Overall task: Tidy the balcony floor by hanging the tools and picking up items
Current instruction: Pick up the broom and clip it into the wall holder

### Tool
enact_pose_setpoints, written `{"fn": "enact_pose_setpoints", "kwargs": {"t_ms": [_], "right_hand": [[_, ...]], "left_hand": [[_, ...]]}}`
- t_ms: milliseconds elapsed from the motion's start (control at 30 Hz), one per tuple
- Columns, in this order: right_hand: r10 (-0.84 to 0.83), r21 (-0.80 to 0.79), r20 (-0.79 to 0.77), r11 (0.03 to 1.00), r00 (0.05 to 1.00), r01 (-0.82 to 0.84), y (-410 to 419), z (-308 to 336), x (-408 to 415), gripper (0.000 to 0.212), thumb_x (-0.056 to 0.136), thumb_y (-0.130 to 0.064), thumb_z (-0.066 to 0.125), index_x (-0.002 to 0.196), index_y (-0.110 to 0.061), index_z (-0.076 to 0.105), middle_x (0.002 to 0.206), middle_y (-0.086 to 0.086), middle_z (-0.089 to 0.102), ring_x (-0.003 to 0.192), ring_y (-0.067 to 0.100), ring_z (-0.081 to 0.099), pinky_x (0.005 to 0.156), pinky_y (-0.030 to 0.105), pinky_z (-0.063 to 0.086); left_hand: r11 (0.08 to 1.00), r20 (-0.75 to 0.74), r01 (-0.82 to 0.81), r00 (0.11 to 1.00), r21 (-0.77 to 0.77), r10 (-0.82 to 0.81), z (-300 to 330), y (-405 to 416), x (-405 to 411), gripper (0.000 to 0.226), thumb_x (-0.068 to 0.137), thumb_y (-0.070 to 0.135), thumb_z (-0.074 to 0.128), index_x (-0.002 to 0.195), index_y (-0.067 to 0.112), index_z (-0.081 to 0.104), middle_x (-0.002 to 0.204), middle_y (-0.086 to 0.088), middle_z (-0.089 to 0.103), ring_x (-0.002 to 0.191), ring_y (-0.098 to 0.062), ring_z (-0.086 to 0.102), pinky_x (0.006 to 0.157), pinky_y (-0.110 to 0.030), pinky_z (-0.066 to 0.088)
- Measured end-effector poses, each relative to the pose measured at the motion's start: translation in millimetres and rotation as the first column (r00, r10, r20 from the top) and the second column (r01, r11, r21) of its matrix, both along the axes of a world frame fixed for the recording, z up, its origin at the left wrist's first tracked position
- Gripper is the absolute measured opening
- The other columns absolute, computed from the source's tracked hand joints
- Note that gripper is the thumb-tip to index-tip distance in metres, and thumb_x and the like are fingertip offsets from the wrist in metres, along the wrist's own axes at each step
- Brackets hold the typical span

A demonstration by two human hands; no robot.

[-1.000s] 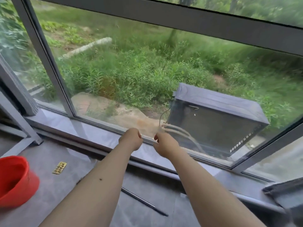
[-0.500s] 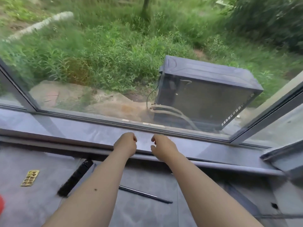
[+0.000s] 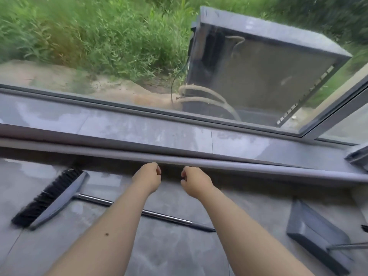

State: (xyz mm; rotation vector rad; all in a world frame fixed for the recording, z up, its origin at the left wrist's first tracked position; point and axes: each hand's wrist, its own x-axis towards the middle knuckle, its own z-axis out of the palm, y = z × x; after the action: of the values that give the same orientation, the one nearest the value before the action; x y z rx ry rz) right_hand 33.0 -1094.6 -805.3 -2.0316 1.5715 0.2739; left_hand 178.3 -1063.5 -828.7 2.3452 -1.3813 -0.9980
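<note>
A grey broom [image 3: 57, 198] with black bristles lies flat on the grey balcony floor [image 3: 179, 253] at the left; its metal handle [image 3: 165, 216] runs rightward under my forearms. A grey dustpan [image 3: 316, 234] lies on the floor at the right. My left hand [image 3: 148, 177] and my right hand [image 3: 194, 181] hover side by side above the floor, just in front of the window sill edge, both with fingers curled and holding nothing.
A wide grey window sill [image 3: 179, 136] runs across in front of me below the glass. Outside stand an air-conditioner unit [image 3: 258, 62] and tall grass. A grey object [image 3: 358, 154] pokes in at the sill's right end.
The view has tilted down from the window to the floor. The broom head and dustpan have come into sight, and the red bucket and gold item have left it. Both hands stay curled, now lower.
</note>
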Motion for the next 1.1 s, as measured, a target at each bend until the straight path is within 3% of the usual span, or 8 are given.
{"fn": "enact_pose_setpoints", "kwargs": {"t_ms": [200,433,567,867,1100], "right_hand": [[-0.013,0.058,-0.042,0.998,0.999,0.016,9,-127,-9,0.028,0.092,-0.014,0.046,0.116,-0.015,0.060,0.124,0.008,0.061,0.115,0.030,0.058,0.095,0.033,0.047],[-0.017,0.124,-0.088,0.992,0.996,0.027,24,-211,-22,0.033,0.091,-0.008,0.048,0.122,-0.016,0.056,0.128,0.007,0.058,0.118,0.027,0.056,0.094,0.031,0.045],[0.006,0.121,-0.117,0.993,0.993,0.008,34,-236,-30,0.034,0.091,-0.011,0.052,0.125,-0.014,0.054,0.132,0.008,0.055,0.120,0.028,0.055,0.096,0.032,0.045],[0.046,0.062,-0.182,0.997,0.982,-0.035,46,-271,-29,0.035,0.091,-0.007,0.053,0.125,-0.013,0.055,0.133,0.009,0.055,0.121,0.029,0.055,0.099,0.034,0.046],[0.079,-0.020,-0.231,0.996,0.970,-0.086,53,-293,-20,0.037,0.087,0.000,0.054,0.123,-0.010,0.055,0.128,0.011,0.056,0.118,0.031,0.056,0.096,0.036,0.047]], "left_hand": [[0.999,-0.015,0.034,0.999,0.019,-0.033,-124,8,-14,0.018,0.089,0.014,0.049,0.100,0.013,0.063,0.112,-0.009,0.066,0.107,-0.029,0.060,0.094,-0.037,0.049],[0.994,-0.025,0.080,0.997,0.068,-0.079,-208,19,-26,0.020,0.089,0.010,0.050,0.107,0.013,0.059,0.115,-0.011,0.064,0.107,-0.029,0.060,0.095,-0.036,0.049],[0.992,-0.026,0.088,0.996,0.093,-0.086,-235,27,-36,0.024,0.089,0.011,0.049,0.111,0.015,0.057,0.117,-0.009,0.062,0.107,-0.029,0.060,0.091,-0.033,0.050],[0.977,0.144,0.161,0.973,0.140,-0.181,-267,37,-43,0.041,0.087,0.005,0.053,0.124,0.021,0.053,0.131,-0.003,0.056,0.122,-0.022,0.053,0.102,-0.033,0.043],[0.966,0.284,0.237,0.924,0.107,-0.258,-281,41,-31,0.044,0.085,-0.002,0.049,0.120,0.022,0.058,0.130,-0.002,0.056,0.126,-0.022,0.049,0.106,-0.032,0.038]]}}
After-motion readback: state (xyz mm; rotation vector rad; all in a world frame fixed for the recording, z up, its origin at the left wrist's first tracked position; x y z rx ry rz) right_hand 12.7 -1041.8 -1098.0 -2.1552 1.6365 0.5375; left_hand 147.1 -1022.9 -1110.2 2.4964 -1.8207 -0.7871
